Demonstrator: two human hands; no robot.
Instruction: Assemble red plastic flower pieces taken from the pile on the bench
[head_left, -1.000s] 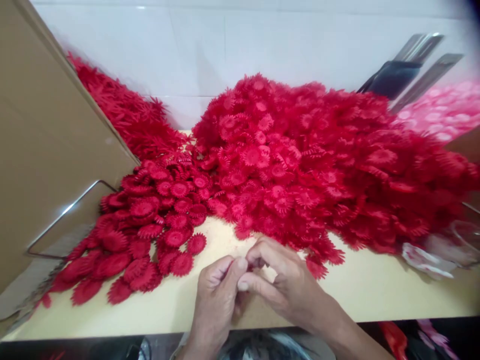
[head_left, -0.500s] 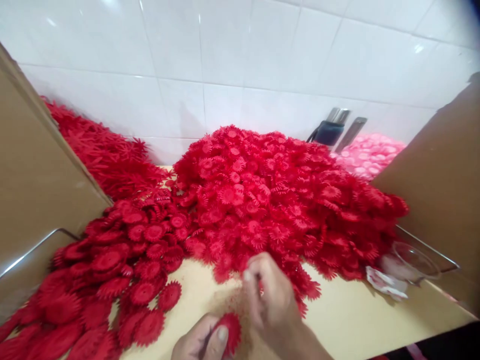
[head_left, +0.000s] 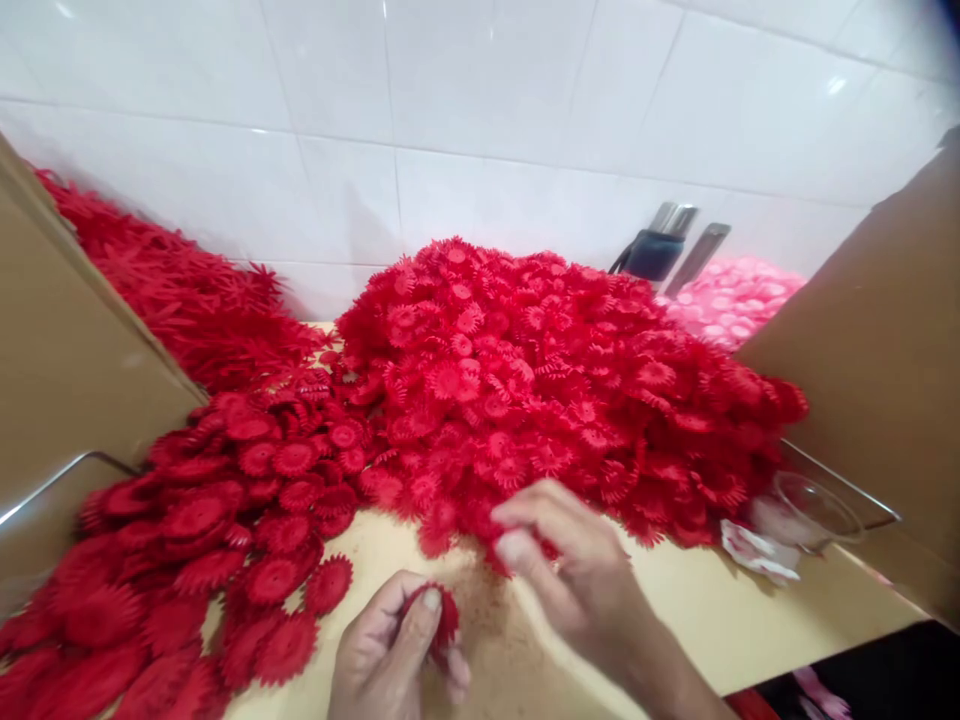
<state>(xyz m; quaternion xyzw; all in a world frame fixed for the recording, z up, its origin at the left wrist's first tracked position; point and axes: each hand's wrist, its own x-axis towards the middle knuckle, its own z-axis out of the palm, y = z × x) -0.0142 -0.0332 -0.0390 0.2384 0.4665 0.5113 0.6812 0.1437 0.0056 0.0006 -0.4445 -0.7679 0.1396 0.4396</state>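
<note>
My left hand [head_left: 397,645], low in the middle, is closed on a red fringed artificial-flower disc [head_left: 448,618], with the thumb pressed on its face. Whether more than one disc is in that grip I cannot tell. To its right, my right hand [head_left: 570,560] reaches to the front edge of a big heap of red fringed flower pieces [head_left: 510,400]. Its thumb and forefinger are stretched out and apart, and I see nothing held between them. Left of my hands, larger round red discs [head_left: 274,578] lie in a loose pile; one disc [head_left: 328,584] lies at its edge.
Red spiky petal pieces [head_left: 172,290] are heaped at the back left behind a cardboard panel [head_left: 67,330]. A dark flask [head_left: 654,255] and pink pieces [head_left: 739,300] stand at the back right. Near the right panel are a clear plastic cup [head_left: 817,510] and crumpled white paper [head_left: 759,553].
My right hand has opened its curled fingers and stretched them toward the heap. My left hand has turned the red disc more edge-on. The view has shifted slightly.
</note>
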